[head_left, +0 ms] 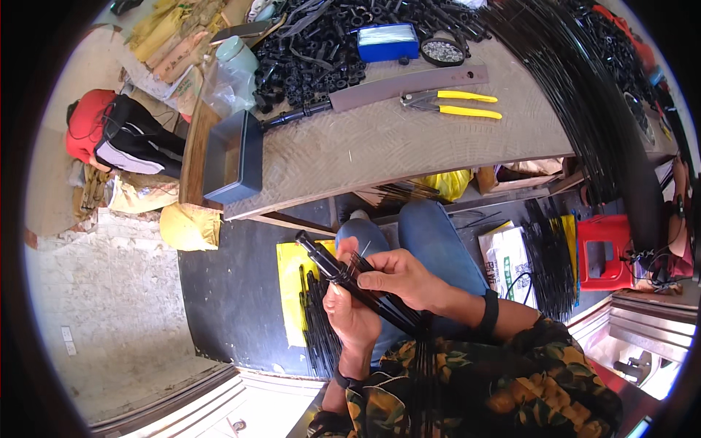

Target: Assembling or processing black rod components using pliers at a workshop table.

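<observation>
Above my lap, a black umbrella frame [318, 257] lies slantwise across my hands, its thick tube pointing to the upper left and its thin ribs running down toward my body. My left hand [350, 317] is wrapped around it from below and the left. Bent over the ribs, my right hand [401, 276] has its thumb and fingers pressed together close to the frame's collar. A fine wire end sticks up beside the fingertips. Whether the right fingers pinch the wire or a rib is too small to tell.
Ahead, the workbench [409, 142] carries yellow-handled pliers [456, 104], a long flat blade [401, 85], a blue bin [235, 157], a blue box [388, 43] and piled black parts [307, 66]. Long black rods [569, 95] overhang its right side. A red stool [604, 252] stands right.
</observation>
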